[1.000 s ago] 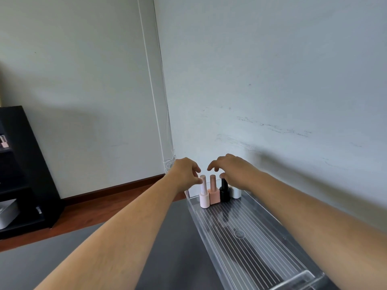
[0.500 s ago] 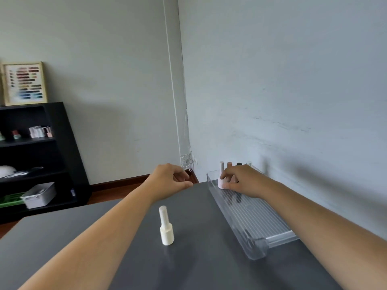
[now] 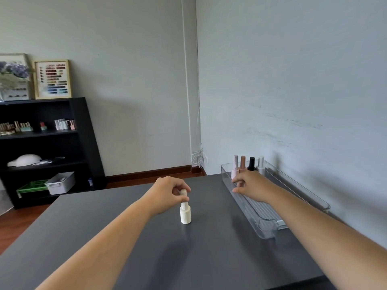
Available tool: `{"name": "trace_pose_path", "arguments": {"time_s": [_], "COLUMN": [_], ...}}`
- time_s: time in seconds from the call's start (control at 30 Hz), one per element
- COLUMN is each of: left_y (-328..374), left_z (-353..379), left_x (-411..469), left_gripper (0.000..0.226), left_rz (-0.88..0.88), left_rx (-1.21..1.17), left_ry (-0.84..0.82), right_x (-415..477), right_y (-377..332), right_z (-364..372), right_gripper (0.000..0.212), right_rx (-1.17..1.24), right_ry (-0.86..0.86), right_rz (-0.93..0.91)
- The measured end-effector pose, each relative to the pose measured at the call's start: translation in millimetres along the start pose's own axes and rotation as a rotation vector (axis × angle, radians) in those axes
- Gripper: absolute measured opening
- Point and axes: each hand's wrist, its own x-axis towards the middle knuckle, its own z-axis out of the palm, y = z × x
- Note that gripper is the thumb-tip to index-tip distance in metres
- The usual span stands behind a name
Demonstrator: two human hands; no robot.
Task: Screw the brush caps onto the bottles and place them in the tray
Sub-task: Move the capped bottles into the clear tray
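tray (image 3: 266, 227) front open, bottles (image 3: 247, 164) block back

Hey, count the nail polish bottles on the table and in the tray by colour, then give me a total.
Pale pink bottle: 1
Tan-pink bottle: 1
Black bottle: 1
White bottle: 1
Cream bottle: 1
Total: 5. Four stand in the clear tray; the cream one stands on the table, its cap pinched by the left hand.

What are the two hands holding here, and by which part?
The left hand pinches the cream ribbed bottle on the table by its tall brush cap. The right hand, over the clear plastic tray, holds nothing.
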Motion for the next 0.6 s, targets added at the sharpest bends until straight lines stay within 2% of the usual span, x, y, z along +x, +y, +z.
{"name": "trace_pose_path", "arguments": {"time_s": [0.13, 0.43, 0.6], "left_y": [-1.9, 41.2, 67.6], "left_z": [3.8, 0.5, 16.4], "left_x": [5.2, 61.5, 108.2], "left_gripper": [0.011, 0.009, 0.011], "left_rz": [-0.013, 0.099, 0.148], "left_rx": [-0.022, -0.141, -0.130], "left_ry": [0.033, 0.191, 0.291], "right_x": [0.4, 9.9, 18.7], "right_y": [2.1, 24.2, 48.7], "right_z": [1.7, -15.5, -20.6], "right_gripper": [0.035, 0.025, 0.037], "right_rx": [0.021, 0.018, -0.063], "right_ry": [0.002, -0.009, -0.040], "right_rz": [-0.004, 0.022, 0.040]}}
